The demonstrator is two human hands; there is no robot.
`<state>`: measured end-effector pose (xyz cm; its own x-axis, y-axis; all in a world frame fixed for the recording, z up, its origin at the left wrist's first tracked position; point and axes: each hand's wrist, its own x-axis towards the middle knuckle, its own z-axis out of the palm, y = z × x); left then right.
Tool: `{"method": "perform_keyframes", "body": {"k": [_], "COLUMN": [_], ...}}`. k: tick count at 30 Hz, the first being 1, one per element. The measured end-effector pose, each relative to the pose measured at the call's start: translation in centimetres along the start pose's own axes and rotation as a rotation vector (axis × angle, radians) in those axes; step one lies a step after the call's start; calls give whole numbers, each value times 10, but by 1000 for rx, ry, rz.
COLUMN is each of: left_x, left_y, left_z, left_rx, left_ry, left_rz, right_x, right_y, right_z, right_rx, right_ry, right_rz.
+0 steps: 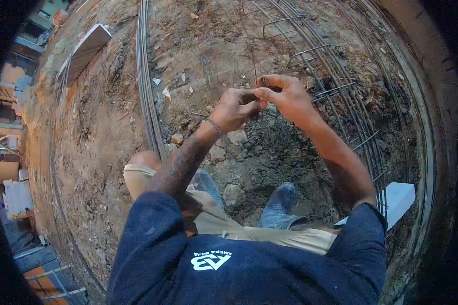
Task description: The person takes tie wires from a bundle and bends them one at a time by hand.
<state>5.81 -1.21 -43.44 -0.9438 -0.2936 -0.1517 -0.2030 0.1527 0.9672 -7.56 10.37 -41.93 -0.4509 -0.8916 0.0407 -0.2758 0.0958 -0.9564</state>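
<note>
My left hand and my right hand meet in front of me above the dirt, fingertips touching. Both are closed in a pinch around a thin wire, which sticks out from between the fingers, away from me. The fingers hide the wire's near end. To the right of my right hand lies a long cage of steel rebar with cross stirrups. A bundle of straight rebar rods runs along the ground left of my left hand.
Rough soil with stones surrounds my boots. A white block sits beside the cage at lower right. Another pale slab stands at upper left. Thin rods curve along the left, and building materials lie at the far left.
</note>
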Motion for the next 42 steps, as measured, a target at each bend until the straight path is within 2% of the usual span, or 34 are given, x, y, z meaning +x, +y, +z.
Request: {"method": "perform_keyframes", "body": {"k": [2,4,5,7,8,10,11,13,14,16,17,18,20,23,24,26,30,32,36,38,40,42], "left_x": [-2,-1,1,2,0,-11,-19,-28,-30,-37,-41,-42,-41,-37,-36,-40,-41,-40,-38,-35,-34,-34], "left_y": [0,-6,-19,-25,-23,-12,9,29,29,27,29,25,15,0,-1,3,-7,-10,-12,-11,-13,-11], "left_z": [1,3,5,0,-7,-25,-40,-67,-79,-97,-102,-105,-109,-113,-113,-112,-115,-114,-114,-115,-114,-113], "left_rx": [67,140,95,48,279,738,674,541,542,448,383,385,331,302,299,276,411,431,389,383,395,378], "left_ry": [17,37,-34,-97,-19,136,221,438,449,717,738,747,748,724,722,726,717,720,700,689,679,683], "left_rz": [10,22,-30,-79,-38,29,25,61,47,118,108,99,52,30,30,10,24,30,29,22,11,6], "right_x": [-2,-2,-2,-5,-8,-20,-28,-39,-42,-48,-52,-49,-43,-34,-30,-19,-3,7,8,5,2,3], "right_y": [1,5,13,46,63,102,122,157,164,178,187,184,179,173,174,178,201,199,210,200,180,167], "right_z": [2,4,8,20,24,32,35,39,44,54,59,68,90,139,155,180,196,198,202,198,197,194], "right_rx": [-52,33,33,-146,-150,-483,-480,-812,-808,-1077,-1160,-1158,-1003,-794,-793,-757,-768,-717,-707,-524,-482,-296], "right_ry": [24,-7,-12,64,55,116,104,4,-12,-75,-42,-53,-90,-362,-359,-474,-405,-400,-382,-385,-353,-363], "right_rz": [24,46,44,101,101,166,168,299,292,337,253,245,79,221,222,430,302,396,426,413,436,367]}}
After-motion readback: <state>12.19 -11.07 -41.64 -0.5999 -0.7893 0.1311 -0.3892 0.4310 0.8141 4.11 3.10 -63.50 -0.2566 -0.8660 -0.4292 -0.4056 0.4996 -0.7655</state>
